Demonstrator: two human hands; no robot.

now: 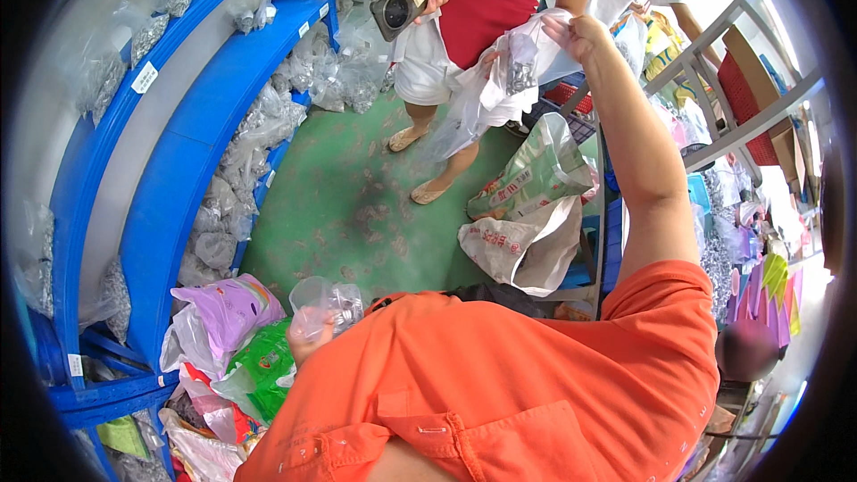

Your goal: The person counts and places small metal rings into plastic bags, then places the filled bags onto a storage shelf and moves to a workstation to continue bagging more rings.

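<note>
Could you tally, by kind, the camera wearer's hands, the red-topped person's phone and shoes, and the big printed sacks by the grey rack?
Wearer's left hand and right hand: 2
Phone: 1
Shoes: 2
Green-and-white sack and pale sack: 2
Total: 7

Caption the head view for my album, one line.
Left hand holding a clear plastic container, right hand outstretched toward a co-worker in red near blue shelves.

blue shelves [183,147]: white labels [144,78], too small to read | white sack [540,241]: red lettering | green-and-white sack [534,174]: red lettering
</note>
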